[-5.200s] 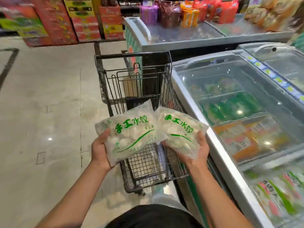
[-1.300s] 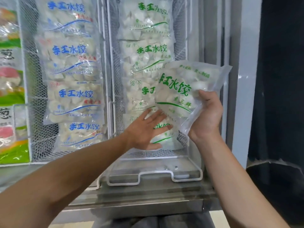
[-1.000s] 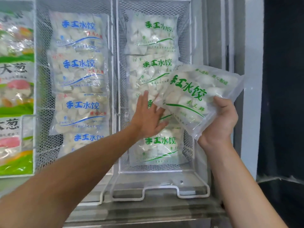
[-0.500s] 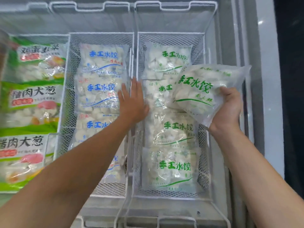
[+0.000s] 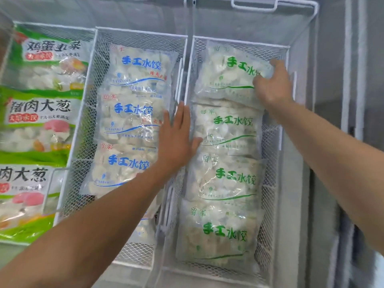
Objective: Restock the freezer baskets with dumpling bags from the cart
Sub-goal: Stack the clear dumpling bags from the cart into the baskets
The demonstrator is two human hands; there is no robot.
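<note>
A white mesh freezer basket (image 5: 241,43) on the right holds a row of clear dumpling bags with green lettering (image 5: 226,179). My right hand (image 5: 272,86) holds the right edge of the farthest green-lettered bag (image 5: 226,80), which lies at the far end of that row. My left hand (image 5: 176,138) is flat with straight fingers over the divider between the two baskets, its thumb touching the second green-lettered bag. The neighbouring mesh basket (image 5: 141,31) holds bags with blue lettering (image 5: 133,113).
Larger green and white dumpling bags (image 5: 39,113) fill the compartment at far left. The freezer's grey inner wall (image 5: 328,100) runs along the right of the baskets. White wire handles (image 5: 274,7) stand up at the far end. The cart is out of view.
My right hand has carried its green-lettered bag from above the basket down onto the far end of the right row. My left hand stays flat near the divider.
</note>
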